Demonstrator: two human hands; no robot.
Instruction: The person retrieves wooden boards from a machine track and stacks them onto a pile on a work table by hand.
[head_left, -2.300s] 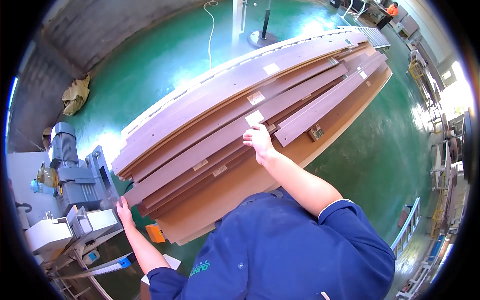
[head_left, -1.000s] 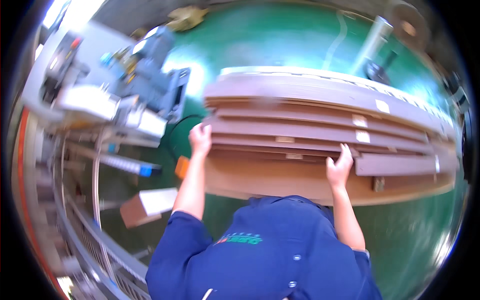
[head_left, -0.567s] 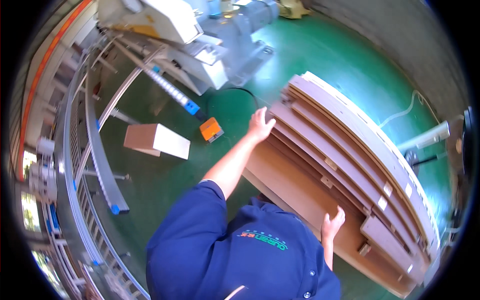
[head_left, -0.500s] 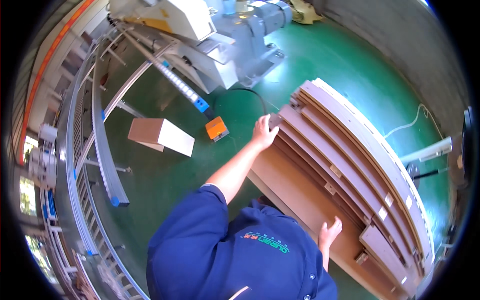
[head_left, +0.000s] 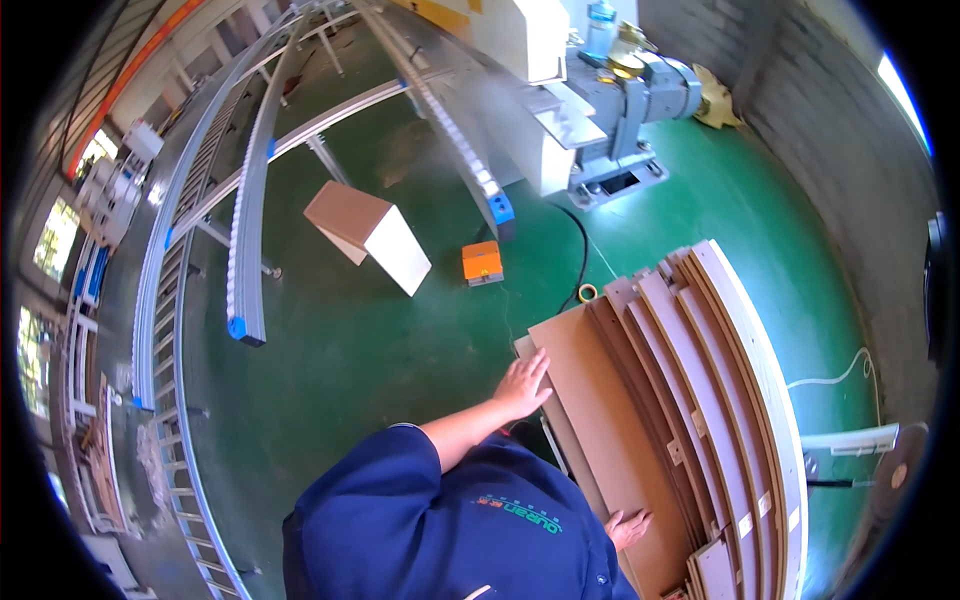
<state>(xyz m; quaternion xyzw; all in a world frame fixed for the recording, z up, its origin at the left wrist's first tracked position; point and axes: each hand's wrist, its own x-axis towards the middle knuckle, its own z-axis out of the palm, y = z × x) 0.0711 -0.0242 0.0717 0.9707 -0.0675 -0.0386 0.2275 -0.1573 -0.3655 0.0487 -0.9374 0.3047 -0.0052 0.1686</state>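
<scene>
Right hand: we see our right hand (head_left: 628, 524) low in the view, fingers spread flat on the near end of the board (head_left: 610, 420); our blue shirt (head_left: 450, 530) hides the wrist and arm.
Left hand: our left hand (head_left: 522, 385) lies open, fingers together and extended, palm down on the board's left edge near its far corner. It grips nothing.
Board: the broad brown board tops the stack (head_left: 700, 400), which sits on the green floor (head_left: 350, 340) to our right.
Stack: long brown strips fan out beyond the board, curved by the lens; their near ends run out of view at the lower edge.
Hard to tell: we cannot tell what carries the stack.
Farther off: an orange box (head_left: 482, 263), a cardboard box (head_left: 368, 234), then the conveyor rails (head_left: 245, 200) and grey machine (head_left: 620, 110).
</scene>
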